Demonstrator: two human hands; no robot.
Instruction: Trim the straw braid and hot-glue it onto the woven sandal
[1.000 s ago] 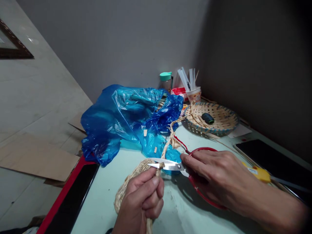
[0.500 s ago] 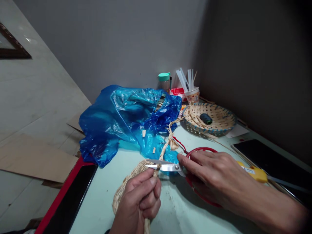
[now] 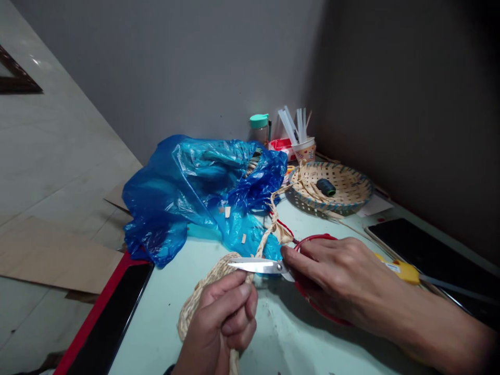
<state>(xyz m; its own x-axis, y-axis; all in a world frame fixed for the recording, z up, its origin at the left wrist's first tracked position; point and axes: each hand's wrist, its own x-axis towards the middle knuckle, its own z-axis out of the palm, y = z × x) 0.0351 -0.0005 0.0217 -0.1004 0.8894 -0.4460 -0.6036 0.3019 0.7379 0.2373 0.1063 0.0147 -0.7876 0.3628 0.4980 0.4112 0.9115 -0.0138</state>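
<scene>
My left hand (image 3: 224,315) pinches a pale braided straw cord, whose tail hangs below the fist. A coiled, flat piece of the braid (image 3: 203,286) lies behind that hand. With my right hand (image 3: 332,276) I grip red-handled scissors (image 3: 260,266); their blades lie nearly together just above my left fingertips, across the cord. Beyond the blades the braided straw (image 3: 266,237) runs up over the table toward a woven basket (image 3: 332,205). A dark red cord (image 3: 285,226) lies close to the scissor handles.
A crumpled blue plastic bag (image 3: 164,182) covers the table's far left, two small pale scraps on it. A dark thread spool (image 3: 325,187) sits in the basket. Behind stand a paper cup of glue sticks (image 3: 304,151) and a teal-lidded jar (image 3: 259,125). At right are a yellow tool (image 3: 406,272) and a dark tablet-like slab (image 3: 410,239).
The scissor blades have drawn closer together across the cord. A small brownish bit seen between them is no longer visible. The whole view has shifted slightly.
</scene>
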